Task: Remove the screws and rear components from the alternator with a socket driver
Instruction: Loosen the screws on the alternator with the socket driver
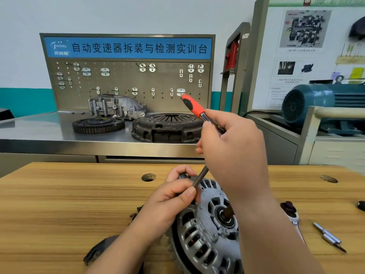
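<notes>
A gray alternator sits tipped up on the wooden table, near the front edge. Its round face and shaft end are turned toward the camera. The left hand grips its top edge, with the fingers curled over the rim. The thumb presses on the low end of the socket driver. The right hand is wrapped around the driver's shiny middle, just below the orange and black handle, which sticks up and to the left. The driver's dark tip goes down behind the left thumb, so I cannot tell if it sits on a screw. To the right on the table lie a ratchet and a small silver bit (the bit lies farther out). Behind, a steel bench holds a toothed ring, a round clutch part and a silver metal case.
</notes>
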Demonstrator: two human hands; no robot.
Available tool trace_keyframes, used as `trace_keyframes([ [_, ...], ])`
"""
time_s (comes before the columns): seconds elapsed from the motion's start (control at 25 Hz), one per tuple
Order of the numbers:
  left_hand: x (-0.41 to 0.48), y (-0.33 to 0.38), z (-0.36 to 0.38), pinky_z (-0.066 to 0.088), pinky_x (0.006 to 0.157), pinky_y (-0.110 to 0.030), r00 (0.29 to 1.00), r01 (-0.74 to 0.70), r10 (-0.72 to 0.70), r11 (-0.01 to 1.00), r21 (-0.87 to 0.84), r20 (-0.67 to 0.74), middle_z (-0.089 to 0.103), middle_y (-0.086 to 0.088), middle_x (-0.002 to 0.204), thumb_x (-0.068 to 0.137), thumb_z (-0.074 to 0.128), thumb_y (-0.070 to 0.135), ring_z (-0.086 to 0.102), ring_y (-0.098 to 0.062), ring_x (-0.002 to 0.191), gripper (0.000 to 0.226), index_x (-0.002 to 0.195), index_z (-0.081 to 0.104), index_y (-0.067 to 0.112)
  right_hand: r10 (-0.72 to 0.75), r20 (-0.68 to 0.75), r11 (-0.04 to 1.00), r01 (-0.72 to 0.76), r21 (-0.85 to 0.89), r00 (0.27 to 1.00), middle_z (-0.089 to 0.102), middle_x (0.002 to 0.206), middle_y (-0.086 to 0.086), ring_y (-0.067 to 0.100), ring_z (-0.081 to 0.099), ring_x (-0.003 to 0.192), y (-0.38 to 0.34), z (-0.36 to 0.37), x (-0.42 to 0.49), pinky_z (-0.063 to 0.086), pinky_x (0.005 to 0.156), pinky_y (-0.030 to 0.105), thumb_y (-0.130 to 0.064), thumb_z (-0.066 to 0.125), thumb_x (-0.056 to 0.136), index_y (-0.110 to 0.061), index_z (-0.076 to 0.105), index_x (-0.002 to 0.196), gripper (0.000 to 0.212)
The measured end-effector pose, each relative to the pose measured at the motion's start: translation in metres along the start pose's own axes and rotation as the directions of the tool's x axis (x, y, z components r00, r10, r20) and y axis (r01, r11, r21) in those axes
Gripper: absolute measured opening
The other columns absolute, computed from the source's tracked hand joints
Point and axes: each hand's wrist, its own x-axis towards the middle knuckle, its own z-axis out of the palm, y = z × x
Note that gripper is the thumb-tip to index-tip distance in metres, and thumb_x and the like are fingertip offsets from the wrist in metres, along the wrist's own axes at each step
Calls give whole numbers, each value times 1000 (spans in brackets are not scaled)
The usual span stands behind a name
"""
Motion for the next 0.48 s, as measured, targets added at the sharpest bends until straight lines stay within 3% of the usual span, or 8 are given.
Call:
trace_keyframes([
  [0.04,-1,1,1,38,92,-14,1000,0,0,1000,5,-6,43,-14,123,80,54,44,42,-9,123,26,69,66,23,-28,-17,999,27,-46,999,59,61,16,33,62,61,-2,2,-1,53,59,50,-6,48,90,-7,70,87,22],
  [0.08,-1,2,1,38,93,-14,1000,2,-2,1000,14,-6,42,-13,124,80,55,48,41,-9,123,28,71,67,25,-31,5,999,30,23,1000,61,61,12,28,64,61,-3,1,0,54,61,48,-5,48,90,-16,71,87,26],
  [0.16,-2,3,2,36,100,-20,1000,1,-1,999,33,-4,40,-8,126,77,55,61,41,-11,125,35,76,69,30,-9,170,940,-50,338,985,66,63,6,16,68,59,-4,-6,4,58,59,32,-1,51,91,-31,70,96,36],
  [0.24,-3,4,1,31,104,-21,1000,-7,7,999,41,-3,41,2,124,75,52,69,40,-10,125,42,80,71,32,-101,420,761,-202,616,902,66,65,3,17,69,63,-2,-13,6,58,63,27,2,52,88,-22,68,109,36],
  [0.32,-4,6,0,30,99,-11,1000,-20,19,998,55,9,44,12,117,75,51,70,37,-4,125,42,79,71,34,-210,549,632,-316,707,809,67,70,4,21,69,66,0,-17,7,58,68,33,1,54,86,-15,69,113,34],
  [0.4,-4,6,0,33,99,-15,1000,-15,14,999,48,18,49,13,112,77,53,65,36,-7,126,38,74,69,30,-162,518,665,-295,686,840,68,69,4,21,70,67,2,-17,8,58,68,32,-1,54,87,-18,71,111,34],
  [0.48,-2,5,1,36,97,-18,1000,4,-4,999,50,8,53,14,104,79,54,52,37,-9,124,32,69,64,24,-8,280,875,-129,467,960,68,67,4,20,70,66,2,-11,6,60,66,36,-5,52,88,-23,72,104,31],
])
